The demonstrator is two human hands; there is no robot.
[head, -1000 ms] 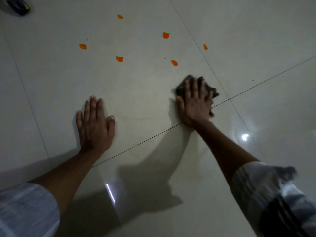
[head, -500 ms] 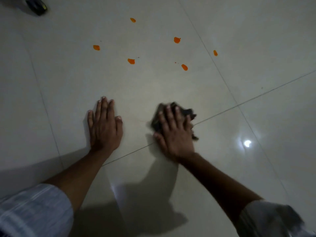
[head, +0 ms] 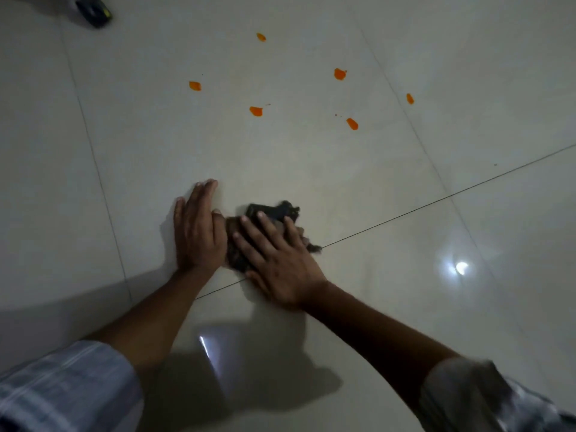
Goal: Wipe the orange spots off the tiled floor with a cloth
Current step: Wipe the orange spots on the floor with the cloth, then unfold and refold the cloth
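A dark crumpled cloth (head: 274, 212) lies on the pale tiled floor (head: 311, 169), pressed flat under my right hand (head: 277, 260), whose fingers are spread over it. My left hand (head: 198, 227) rests palm down on the floor just left of the cloth, its thumb touching the cloth's edge. Several orange spots lie farther away, untouched: one (head: 256, 111) straight ahead, one (head: 195, 86) to its left, one (head: 352, 123) to the right, and others beyond, such as the spot (head: 339, 73).
A dark object with a yellow-green edge (head: 93, 10) sits on the floor at the far left corner. Thin grout lines cross the tiles, one (head: 436, 203) running right from the cloth. A bright light reflection (head: 461, 268) shines on the floor at right.
My right hand has slid the cloth left and toward me across the floor until it met my left hand. My left hand has stayed flat on the tile.
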